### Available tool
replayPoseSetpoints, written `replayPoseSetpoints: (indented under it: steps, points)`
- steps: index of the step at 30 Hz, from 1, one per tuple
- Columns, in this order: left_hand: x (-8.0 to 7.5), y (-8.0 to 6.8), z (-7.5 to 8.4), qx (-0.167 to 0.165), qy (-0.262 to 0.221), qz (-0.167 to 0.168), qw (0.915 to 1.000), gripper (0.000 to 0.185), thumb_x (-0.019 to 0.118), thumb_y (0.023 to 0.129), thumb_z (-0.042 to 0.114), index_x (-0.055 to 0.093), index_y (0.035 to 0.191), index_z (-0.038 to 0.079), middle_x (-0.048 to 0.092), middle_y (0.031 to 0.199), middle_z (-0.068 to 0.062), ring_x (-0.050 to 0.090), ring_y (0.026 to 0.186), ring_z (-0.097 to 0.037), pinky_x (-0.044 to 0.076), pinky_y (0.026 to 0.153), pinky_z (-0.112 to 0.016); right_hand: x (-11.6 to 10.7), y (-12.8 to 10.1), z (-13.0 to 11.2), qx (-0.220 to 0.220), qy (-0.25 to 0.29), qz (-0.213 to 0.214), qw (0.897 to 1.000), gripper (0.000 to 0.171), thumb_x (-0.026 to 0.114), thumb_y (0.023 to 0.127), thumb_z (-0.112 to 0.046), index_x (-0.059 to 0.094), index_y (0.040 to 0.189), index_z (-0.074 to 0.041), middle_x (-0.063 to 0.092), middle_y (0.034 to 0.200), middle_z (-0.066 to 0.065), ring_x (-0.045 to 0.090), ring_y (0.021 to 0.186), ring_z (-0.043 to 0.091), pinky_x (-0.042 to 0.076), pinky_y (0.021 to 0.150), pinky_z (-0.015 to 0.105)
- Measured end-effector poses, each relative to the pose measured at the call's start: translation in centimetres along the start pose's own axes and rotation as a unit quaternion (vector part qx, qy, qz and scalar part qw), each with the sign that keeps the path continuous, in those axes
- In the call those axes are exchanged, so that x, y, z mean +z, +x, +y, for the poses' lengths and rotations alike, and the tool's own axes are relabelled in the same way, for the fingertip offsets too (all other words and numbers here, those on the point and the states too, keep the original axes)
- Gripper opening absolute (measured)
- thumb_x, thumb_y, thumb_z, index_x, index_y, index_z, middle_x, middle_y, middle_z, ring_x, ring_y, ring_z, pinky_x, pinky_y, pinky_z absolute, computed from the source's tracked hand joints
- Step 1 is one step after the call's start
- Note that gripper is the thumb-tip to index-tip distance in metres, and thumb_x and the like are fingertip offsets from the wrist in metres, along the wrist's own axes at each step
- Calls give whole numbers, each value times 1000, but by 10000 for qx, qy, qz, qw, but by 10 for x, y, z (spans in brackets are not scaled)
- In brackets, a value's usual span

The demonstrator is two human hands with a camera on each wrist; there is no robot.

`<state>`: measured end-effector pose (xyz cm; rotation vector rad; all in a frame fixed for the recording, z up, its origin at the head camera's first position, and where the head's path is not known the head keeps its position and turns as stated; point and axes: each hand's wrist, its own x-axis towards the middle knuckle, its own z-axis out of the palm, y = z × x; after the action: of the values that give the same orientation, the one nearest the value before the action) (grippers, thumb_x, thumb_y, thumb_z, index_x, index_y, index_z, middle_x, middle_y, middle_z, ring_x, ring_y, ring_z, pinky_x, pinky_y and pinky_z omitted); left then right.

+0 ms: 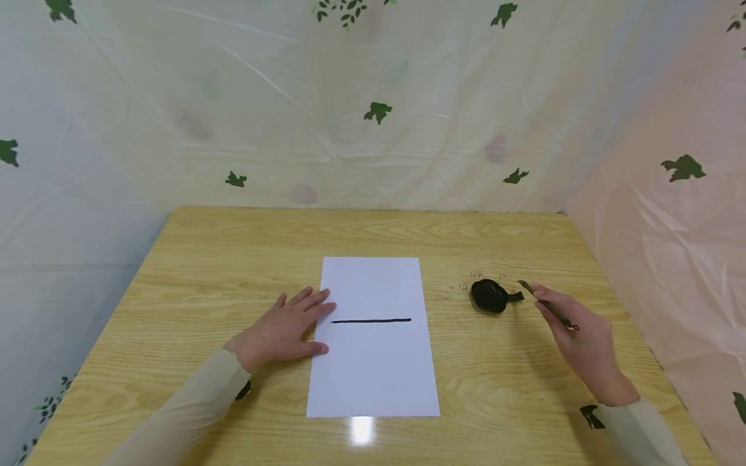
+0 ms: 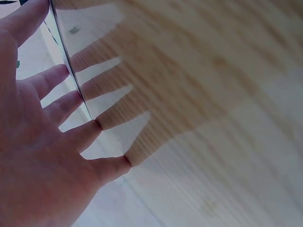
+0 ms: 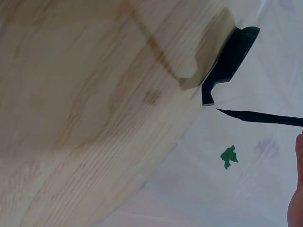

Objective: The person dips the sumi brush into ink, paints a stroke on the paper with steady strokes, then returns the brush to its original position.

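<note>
One brush [image 1: 548, 305], one ink dish [image 1: 490, 296]

A makeshift calligraphy corner screened off with plastic sheeting

A light wooden table [image 1: 192, 259] stands closed in by translucent plastic sheets [image 1: 175, 110] printed with green leaves. On it lie a white paper [image 1: 373, 369] bearing one black stroke [image 1: 370, 320] and a small black ink dish [image 1: 489, 296], which suggests a home or staged recording booth.

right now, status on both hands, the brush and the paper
Left hand flat, pressing the paper at its left edge. Right hand grips the brush, tip near the black ink dish. One black stroke on the paper. Nothing between.
</note>
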<state>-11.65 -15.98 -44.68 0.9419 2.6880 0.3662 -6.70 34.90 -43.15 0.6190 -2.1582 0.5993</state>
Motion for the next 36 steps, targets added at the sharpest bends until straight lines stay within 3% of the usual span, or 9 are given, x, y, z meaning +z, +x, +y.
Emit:
replayPoseSetpoints:
  steps: [3,5,9,11,15,17,26,31,36]
  points:
    - [0,0,0,-7,0,-9,10000,79,72,95,50,43,159,14,30,169,-9,21,156,-39,21,115,-74,0,-2,1,-272,-532,-348,9976,47,47,111,-39,74,110,0,77,114,12,65,106,-2,55,63,17]
    - [0,0,0,-6,4,-11,10000,79,72,95,50,43,159,14,30,169,-9,21,156,-40,20,115,-75,0,-4,2,-432,-643,-540,9955,47,42,113,-37,73,112,-1,76,118,10,63,109,1,56,67,18]
    - [0,0,0,1,18,-1,10000,79,71,95,50,43,159,14,30,169,-9,21,156,-40,20,115,-75,0,-6,2,-525,-520,-852,9936,49,36,115,-34,73,114,-2,74,123,11,58,121,-1,45,90,7]
    - [-1,0,0,11,25,2,10000,78,71,95,50,43,159,14,30,169,-9,21,156,-40,20,115,-75,0,-5,2,-611,-465,-981,9922,49,36,115,-33,74,115,-1,73,125,13,65,115,5,50,83,9]
    - [-1,0,0,34,24,1,10000,78,71,96,50,43,159,13,30,169,-10,21,156,-40,20,114,-75,-1,-5,3,-781,-548,-1305,9869,52,33,115,-34,74,116,-2,71,127,13,72,97,24,57,61,31]
    - [-1,0,1,29,14,-9,10000,78,71,96,49,42,159,13,30,169,-10,21,156,-41,20,115,-75,-2,-6,5,-858,-596,-1475,9835,52,31,115,-34,73,118,-3,70,129,13,71,106,22,57,63,35]
    - [-3,0,1,21,-15,-33,10000,78,71,96,49,42,159,13,29,169,-10,20,156,-40,19,115,-74,-6,-9,7,-1515,-916,-2370,9553,56,15,116,-21,68,126,-7,63,138,13,68,114,33,60,68,44]
    - [-3,0,2,19,-17,-45,10000,77,71,97,48,42,159,13,29,169,-10,19,156,-40,19,115,-74,-4,-13,8,-1847,-970,-2605,9427,64,7,115,-14,69,127,-8,63,139,15,64,121,35,59,79,49]
    - [-2,0,2,19,11,-35,10000,78,71,96,48,42,159,13,30,169,-10,20,156,-40,20,115,-74,-1,-18,12,-2220,-913,-2726,9317,66,2,113,-7,66,129,-9,62,136,18,63,117,36,59,79,49]
